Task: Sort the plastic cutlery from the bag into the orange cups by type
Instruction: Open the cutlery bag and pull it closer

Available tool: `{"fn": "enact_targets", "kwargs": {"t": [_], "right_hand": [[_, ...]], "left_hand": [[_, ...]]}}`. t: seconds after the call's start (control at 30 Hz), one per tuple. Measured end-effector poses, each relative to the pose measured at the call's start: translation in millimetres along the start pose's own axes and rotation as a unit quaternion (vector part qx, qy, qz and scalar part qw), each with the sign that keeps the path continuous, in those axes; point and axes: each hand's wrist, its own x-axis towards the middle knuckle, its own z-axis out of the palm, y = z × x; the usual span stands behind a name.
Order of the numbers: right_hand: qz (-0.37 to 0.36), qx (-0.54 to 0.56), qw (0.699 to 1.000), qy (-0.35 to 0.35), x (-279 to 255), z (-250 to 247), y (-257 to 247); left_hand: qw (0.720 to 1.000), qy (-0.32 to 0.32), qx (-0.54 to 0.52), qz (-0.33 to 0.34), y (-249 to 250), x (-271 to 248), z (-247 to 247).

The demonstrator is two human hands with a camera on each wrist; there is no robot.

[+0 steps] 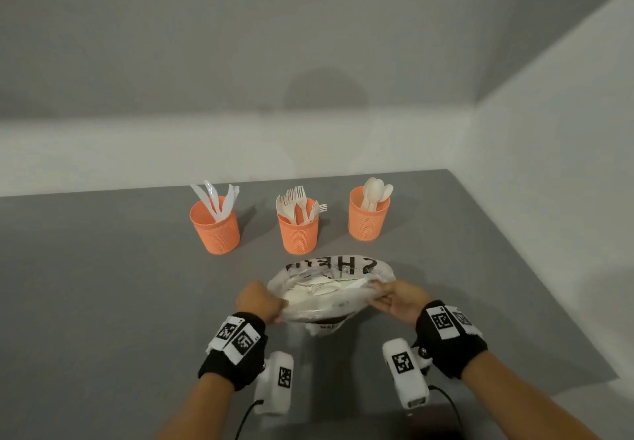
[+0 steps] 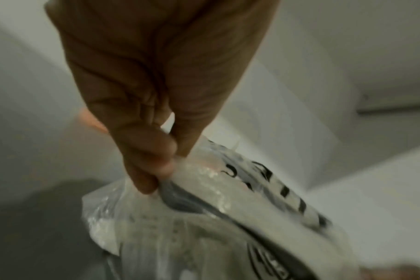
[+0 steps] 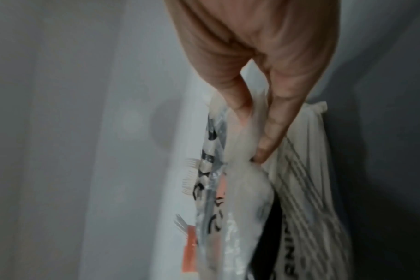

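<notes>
A translucent plastic bag with black lettering is held just above the grey table, its mouth stretched wide, with white cutlery visible inside. My left hand pinches the bag's left edge. My right hand pinches the right edge. Behind the bag stand three orange mesh cups: the left cup holds clear knives, the middle cup holds forks, and the right cup holds spoons.
The grey table ends at a white wall behind the cups and at another white wall on the right. Bare tabletop lies to the left of the cups and around the bag.
</notes>
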Motion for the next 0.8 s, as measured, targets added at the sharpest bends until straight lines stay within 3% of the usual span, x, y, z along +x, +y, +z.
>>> {"fn": "enact_targets", "kwargs": {"t": [0.07, 0.17, 0.23, 0.3, 0.4, 0.53, 0.63, 0.73, 0.8], "right_hand": [[-0.005, 0.064, 0.998, -0.012, -3, -1, -1], [-0.006, 0.143, 0.99, -0.012, -3, -4, 6], [-0.017, 0.176, 0.984, -0.008, 2, -6, 13], [-0.036, 0.186, 0.981, -0.028, 2, -5, 18], [-0.072, 0.169, 0.982, -0.053, -7, 7, 16], [-0.124, 0.02, 0.992, 0.025, 8, 15, 24], [-0.107, -0.095, 0.987, 0.072, 16, 9, 25], [-0.137, -0.134, 0.972, 0.136, 17, 8, 17], [-0.142, -0.104, 0.976, 0.132, 22, 7, 13]], "left_hand": [[0.975, -0.02, -0.218, -0.04, -7, 3, -1], [0.875, -0.038, -0.469, -0.11, -11, 3, 0], [0.791, -0.066, -0.583, -0.172, -13, 4, 2], [0.756, -0.1, -0.618, -0.192, -11, 2, 2], [0.774, -0.109, -0.599, -0.175, 0, -5, 4], [0.836, -0.095, -0.526, -0.12, 11, -2, 16], [0.922, 0.033, -0.385, -0.035, 11, 6, 22], [0.94, 0.119, -0.311, 0.07, 12, 10, 22], [0.95, 0.144, -0.244, 0.133, 12, 13, 20]]}}
